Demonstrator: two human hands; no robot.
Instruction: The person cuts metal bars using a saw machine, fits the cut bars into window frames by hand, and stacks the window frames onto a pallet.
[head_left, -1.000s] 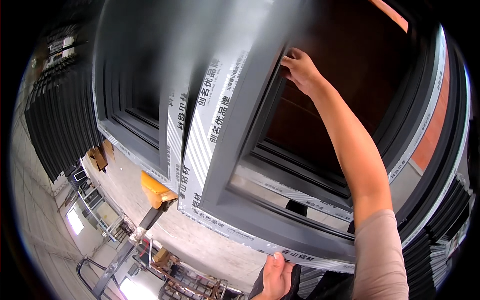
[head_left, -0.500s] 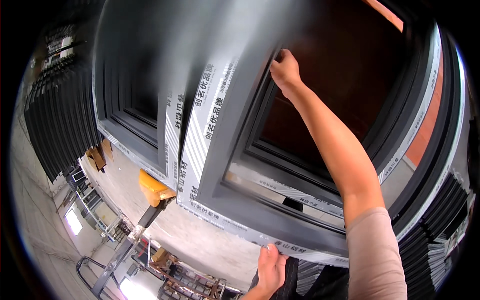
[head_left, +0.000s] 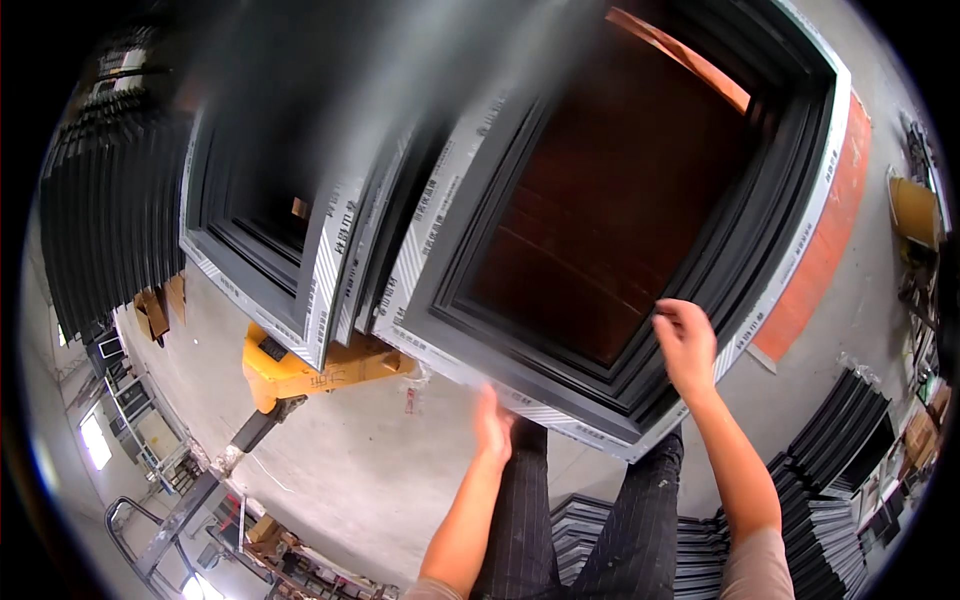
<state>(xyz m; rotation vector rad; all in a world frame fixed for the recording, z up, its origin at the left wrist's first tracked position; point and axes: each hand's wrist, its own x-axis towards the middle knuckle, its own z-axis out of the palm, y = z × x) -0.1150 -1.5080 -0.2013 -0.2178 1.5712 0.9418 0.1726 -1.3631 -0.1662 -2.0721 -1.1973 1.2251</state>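
Observation:
In front of me a stack of dark grey window frames [head_left: 430,325] with pale printed protective film lies at an angle. My left hand [head_left: 492,430] is at the near edge of the top frame, blurred by motion; whether it grips the edge I cannot tell. My right hand [head_left: 688,345] is over the frame's near right corner, fingers loosely bent and apart, holding nothing. Contact with the frame is unclear. Inside the frame shows a dark reddish-brown surface [head_left: 600,200]. A second stack of similar frames [head_left: 265,285] stands at the left.
A yellow pallet truck [head_left: 285,372] reaches under the stacks from the left. An orange-red board [head_left: 815,270] sticks out at the right. Dark profiles [head_left: 110,210] stand far left, more frames [head_left: 800,470] lie at lower right. Cardboard [head_left: 915,212] lies far right.
My right hand has come from the frame's inner left side down to its near right corner. A separate frame piece no longer lies across the near side of the stack. My view has shifted.

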